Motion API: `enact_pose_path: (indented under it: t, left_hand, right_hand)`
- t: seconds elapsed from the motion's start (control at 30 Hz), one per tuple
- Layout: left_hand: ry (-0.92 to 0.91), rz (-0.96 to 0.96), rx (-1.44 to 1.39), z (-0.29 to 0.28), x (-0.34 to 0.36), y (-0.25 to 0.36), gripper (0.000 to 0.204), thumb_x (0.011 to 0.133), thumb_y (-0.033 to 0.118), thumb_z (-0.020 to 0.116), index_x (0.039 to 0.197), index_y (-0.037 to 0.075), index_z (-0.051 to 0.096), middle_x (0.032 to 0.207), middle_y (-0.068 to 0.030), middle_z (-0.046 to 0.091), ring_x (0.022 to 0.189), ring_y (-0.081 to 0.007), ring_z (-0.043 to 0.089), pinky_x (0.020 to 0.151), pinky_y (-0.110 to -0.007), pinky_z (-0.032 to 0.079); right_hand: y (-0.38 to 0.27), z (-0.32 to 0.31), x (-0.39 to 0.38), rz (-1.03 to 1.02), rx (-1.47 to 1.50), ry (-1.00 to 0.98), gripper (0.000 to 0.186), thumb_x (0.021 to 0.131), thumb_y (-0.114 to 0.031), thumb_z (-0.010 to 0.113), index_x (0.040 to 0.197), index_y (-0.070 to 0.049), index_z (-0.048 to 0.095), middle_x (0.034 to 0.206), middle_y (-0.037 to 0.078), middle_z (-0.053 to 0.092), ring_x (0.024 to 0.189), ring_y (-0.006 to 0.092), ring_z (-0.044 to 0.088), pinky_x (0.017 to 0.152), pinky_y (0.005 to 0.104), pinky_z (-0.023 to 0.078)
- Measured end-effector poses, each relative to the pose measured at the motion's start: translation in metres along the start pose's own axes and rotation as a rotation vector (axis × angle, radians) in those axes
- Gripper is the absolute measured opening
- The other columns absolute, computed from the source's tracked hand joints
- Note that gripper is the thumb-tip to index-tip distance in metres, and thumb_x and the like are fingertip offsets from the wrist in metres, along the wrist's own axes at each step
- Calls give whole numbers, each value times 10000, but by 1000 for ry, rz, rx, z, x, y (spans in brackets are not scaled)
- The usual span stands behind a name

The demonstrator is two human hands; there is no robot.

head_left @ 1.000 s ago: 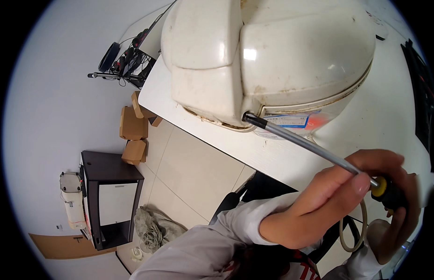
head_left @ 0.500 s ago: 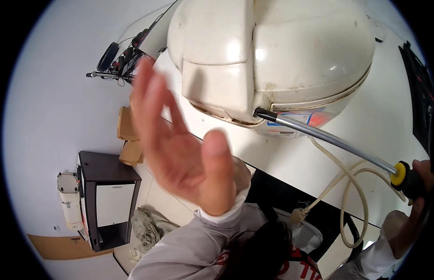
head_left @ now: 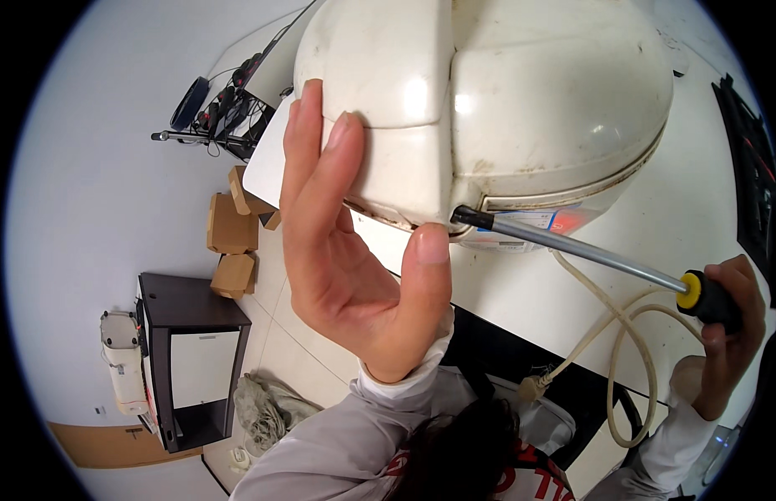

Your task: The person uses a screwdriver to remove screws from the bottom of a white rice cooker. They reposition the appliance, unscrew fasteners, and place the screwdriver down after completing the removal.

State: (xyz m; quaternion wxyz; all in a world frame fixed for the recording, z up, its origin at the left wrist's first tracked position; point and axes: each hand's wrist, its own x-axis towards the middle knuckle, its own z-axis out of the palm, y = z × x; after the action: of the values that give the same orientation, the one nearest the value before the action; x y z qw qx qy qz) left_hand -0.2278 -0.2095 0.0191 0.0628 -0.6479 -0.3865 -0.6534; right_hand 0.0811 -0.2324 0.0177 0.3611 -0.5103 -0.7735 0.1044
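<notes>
Changed within the last second: left hand (head_left: 346, 280), formerly at the handle end of the screwdriver (head_left: 588, 253), now raised across to the near lower edge of the off-white rounded appliance (head_left: 563, 108). Unchanged: dark screwdriver tip at the small recess beside the housing seam, depth of entry hidden. Implication, by judgement: screwdriver under control of the right hand (head_left: 745, 330) alone, with left hand free to steady the shell.

Right fingers: wrapped round the black-and-yellow handle. Left fingers: parted and gently curved, thumb apart, grasping nothing; overlapping the shell in view, actual contact impossible to tell. Appliance: on the white desk (head_left: 697, 184), near its edge, with a pale looped cord (head_left: 652, 371) alongside and a plug (head_left: 534, 387) at the cord's end, over the dark area beyond the desk edge.

Containers. Appliance itself: closed along the seam, interior not visible. Far left, on the floor: upper cardboard box (head_left: 232, 223) above a smaller cardboard box (head_left: 234, 275) in view, contents not visible in either. Below these in view: dark cabinet (head_left: 192, 296) with a white door panel and, next to the panel, a shadowed open compartment, contents too dark to tell. Beside the cabinet: crumpled grey-green bundle (head_left: 271, 409), bag or cloth uncertain.
</notes>
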Motion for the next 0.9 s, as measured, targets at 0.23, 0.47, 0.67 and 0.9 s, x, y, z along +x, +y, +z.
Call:
enact_pose_path:
  t: [0.23, 0.47, 0.67, 0.9]
  left_hand:
    - [25, -5, -18, 4, 1, 1, 519, 826, 147, 498, 1277, -83, 381, 1356, -244, 380, 1250, -315, 403, 1042, -412, 334]
    - [46, -5, -30, 7, -1, -1, 518, 834, 157, 499, 1280, -75, 378, 1348, -238, 392, 1238, -302, 422, 1035, -412, 351]
    - [43, -8, -9, 5, -1, 2, 511, 838, 154, 497, 1280, -72, 377, 1346, -241, 392, 1238, -305, 421, 1034, -414, 358]
    - [73, -25, -26, 9, -3, 3, 507, 832, 133, 489, 1278, -80, 374, 1349, -245, 385, 1245, -313, 411, 1038, -421, 351]
  right_hand:
    - [5, 11, 7, -19, 49, 2, 602, 757, -622, 564, 984, -66, 597, 769, 84, 467, 643, 161, 486, 514, 255, 361]
    - [15, 11, 5, -50, 11, -8, 618, 755, -639, 558, 979, -64, 597, 762, 86, 469, 641, 164, 485, 515, 259, 359]
    - [2, 6, -1, -21, -18, -12, 611, 796, -622, 516, 995, -47, 580, 761, 95, 455, 638, 165, 466, 512, 267, 346]
    - [-25, -40, -37, -27, -249, -150, 552, 895, -471, 459, 1159, 12, 500, 992, 137, 452, 868, 222, 482, 698, 311, 387]
